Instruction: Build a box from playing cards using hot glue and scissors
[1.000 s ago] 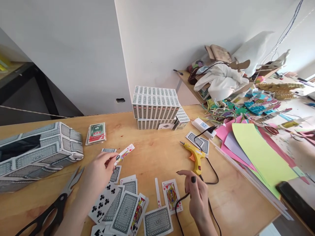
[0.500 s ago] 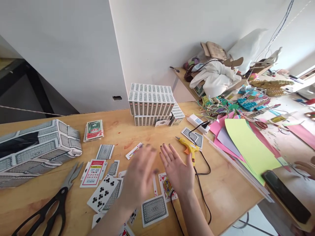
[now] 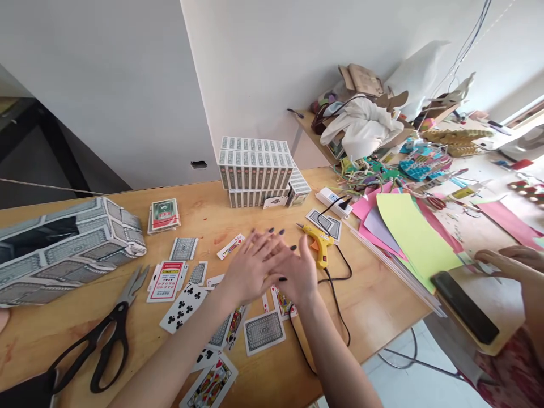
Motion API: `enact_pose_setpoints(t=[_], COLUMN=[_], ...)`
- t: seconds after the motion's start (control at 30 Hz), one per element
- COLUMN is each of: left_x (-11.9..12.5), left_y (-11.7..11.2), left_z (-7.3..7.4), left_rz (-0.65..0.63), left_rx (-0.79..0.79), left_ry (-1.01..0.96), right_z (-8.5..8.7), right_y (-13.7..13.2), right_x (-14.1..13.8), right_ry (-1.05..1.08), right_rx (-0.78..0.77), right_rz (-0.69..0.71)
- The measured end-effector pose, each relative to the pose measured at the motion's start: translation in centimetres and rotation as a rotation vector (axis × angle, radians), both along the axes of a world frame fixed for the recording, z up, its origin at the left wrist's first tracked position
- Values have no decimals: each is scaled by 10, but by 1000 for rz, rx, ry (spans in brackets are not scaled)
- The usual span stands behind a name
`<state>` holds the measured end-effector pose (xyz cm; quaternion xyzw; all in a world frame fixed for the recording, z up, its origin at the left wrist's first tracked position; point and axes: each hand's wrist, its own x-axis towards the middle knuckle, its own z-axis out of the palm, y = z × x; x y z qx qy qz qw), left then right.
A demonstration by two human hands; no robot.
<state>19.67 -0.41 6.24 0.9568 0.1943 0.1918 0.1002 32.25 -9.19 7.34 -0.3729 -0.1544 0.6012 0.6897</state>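
Over the middle of the wooden table (image 3: 365, 328), my left hand (image 3: 253, 266) lies across the palm of my right hand (image 3: 301, 275). Both hands have their fingers stretched out, and I see nothing held in them. Beneath and around them are loose playing cards: a face-down card (image 3: 264, 332), a seven of clubs (image 3: 182, 307) and a partly covered jack (image 3: 283, 303). A yellow glue gun (image 3: 318, 243) lies just right of my right hand, its black cord running toward me. Beyond my fingertips is a cut strip of card (image 3: 230, 247).
Black-handled scissors (image 3: 113, 334) and a card-covered box (image 3: 85, 243) with an opening stand left. Stacked card packs (image 3: 255, 170) sit at the back, near a white power strip (image 3: 334, 202). Coloured paper (image 3: 416, 232) lies right, where another person's hand (image 3: 510, 263) shows.
My hands were apart, the left one blurred; now they have come together, left over right. The view has shifted slightly, and the other person's hands show more at the right.
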Motion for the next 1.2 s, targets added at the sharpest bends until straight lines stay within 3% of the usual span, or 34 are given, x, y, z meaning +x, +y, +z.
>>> enact_pose_setpoints(t=[0.03, 0.1, 0.13, 0.2, 0.3, 0.4, 0.5, 0.57, 0.67, 0.83, 0.93, 1.07, 1.13, 1.2], left_x=[2, -3, -11, -33, -64, -71, -56, -41, -19, -5, -8, -21, -30, -40], left_y=[3, 19, 30, 44, 33, -5, -36, -43, -38, -21, -12, 1, 6, 6], left_z=[0, -2, -2, -3, -3, -10, -22, -31, -40, -48, -47, -39, -34, -28], left_rz=[10, 261, 415, 528, 358, 140, 88, 105, 188, 258, 292, 426, 467, 486], left_rx=[3, -37, -61, -85, -221, -409, -468, -471, -470, -472, -422, -322, -283, -266], left_ry=[33, 74, 77, 90, 125, 183, 182, 175, 196, 251, 231, 223, 228, 214], right_z=[3, 7, 8, 4, -10, -23, -27, -27, -25, -19, -14, -20, -28, -34], right_y=[2, 0, -5, -19, -41, -53, -52, -49, -48, -61, -70, -62, -50, -39], right_x=[-4, -4, 0, 9, 15, 10, 6, 9, 21, 48, 50, 33, 28, 30], right_ry=[-43, -206, -342, -739, -1429, -1762, -1837, -1831, -1637, -1276, -1187, -1393, -1601, -1786], right_rx=[11, 25, 5, -118, -395, -557, -608, -578, -547, -481, -328, -87, -115, -278], right_rz=[72, 189, 229, 283, 350, 425, 439, 419, 372, 105, 171, 509, 443, 186])
